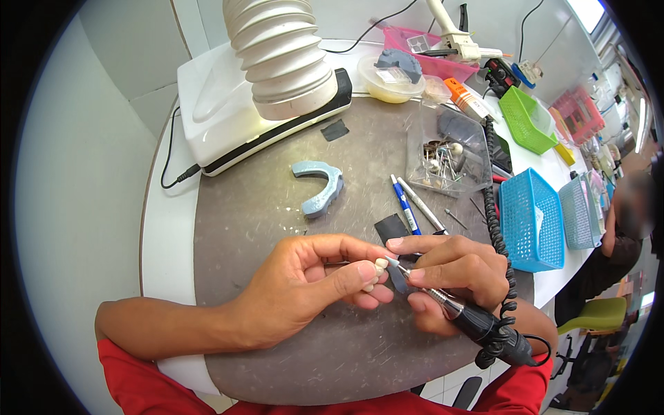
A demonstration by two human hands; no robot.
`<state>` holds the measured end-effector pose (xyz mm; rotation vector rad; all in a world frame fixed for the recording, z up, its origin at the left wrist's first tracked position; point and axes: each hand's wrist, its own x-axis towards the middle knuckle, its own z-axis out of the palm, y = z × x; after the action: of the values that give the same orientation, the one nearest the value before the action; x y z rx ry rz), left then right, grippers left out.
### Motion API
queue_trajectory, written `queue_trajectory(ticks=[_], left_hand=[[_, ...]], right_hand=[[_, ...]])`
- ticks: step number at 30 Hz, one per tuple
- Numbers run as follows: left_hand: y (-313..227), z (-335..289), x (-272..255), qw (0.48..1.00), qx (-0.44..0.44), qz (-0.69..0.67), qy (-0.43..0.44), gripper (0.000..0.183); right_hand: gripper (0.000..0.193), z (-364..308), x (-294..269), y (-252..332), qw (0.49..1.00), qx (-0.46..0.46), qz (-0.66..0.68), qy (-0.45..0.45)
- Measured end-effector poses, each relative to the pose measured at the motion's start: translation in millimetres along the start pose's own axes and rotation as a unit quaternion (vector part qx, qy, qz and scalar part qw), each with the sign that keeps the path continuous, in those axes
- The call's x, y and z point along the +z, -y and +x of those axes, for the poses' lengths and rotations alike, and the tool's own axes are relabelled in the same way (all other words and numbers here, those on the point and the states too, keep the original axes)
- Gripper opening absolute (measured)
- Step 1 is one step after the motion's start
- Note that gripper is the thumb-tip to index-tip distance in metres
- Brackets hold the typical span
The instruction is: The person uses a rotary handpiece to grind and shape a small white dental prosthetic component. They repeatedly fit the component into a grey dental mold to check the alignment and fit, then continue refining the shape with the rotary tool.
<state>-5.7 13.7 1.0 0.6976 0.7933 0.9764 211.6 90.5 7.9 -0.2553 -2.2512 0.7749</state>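
Note:
Between the thumb and fingers of my left hand (325,273) sits a small cream-white dental bridge (377,271), partly covered by the fingertips. My right hand (460,273) is wrapped round a black and silver rotary handpiece (477,324), held like a pen. A pale blue-grey pointed bur (392,261) at its tip touches or almost touches the teeth; which of the two I cannot tell. Beyond my hands, a blue-grey horseshoe-shaped dental model (324,188) lies on the grey-brown work mat (263,242).
A white ribbed suction hose (280,55) hangs over a white box-shaped unit (214,104). A clear box of burs (449,155), a blue pen (405,205) and a blue basket (531,220) stand right. The handpiece's coiled cord (495,200) runs along there. A seated person (609,249) is far right.

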Motion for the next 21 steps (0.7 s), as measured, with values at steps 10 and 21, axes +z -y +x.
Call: queue_trajectory(ticks=[10, 21], left_hand=[[-1.0, 0.7, 1.1, 1.0, -0.011, -0.011, 0.002, 0.024], [-1.4, 0.3, 1.3, 1.0, -0.014, -0.014, -0.003, 0.026]], right_hand=[[0.026, 0.2, -0.2, 1.3, 1.0, -0.001, 0.007, 0.01], [0.028, 2.0, 0.0, 4.6, 1.0, 0.002, 0.004, 0.016]])
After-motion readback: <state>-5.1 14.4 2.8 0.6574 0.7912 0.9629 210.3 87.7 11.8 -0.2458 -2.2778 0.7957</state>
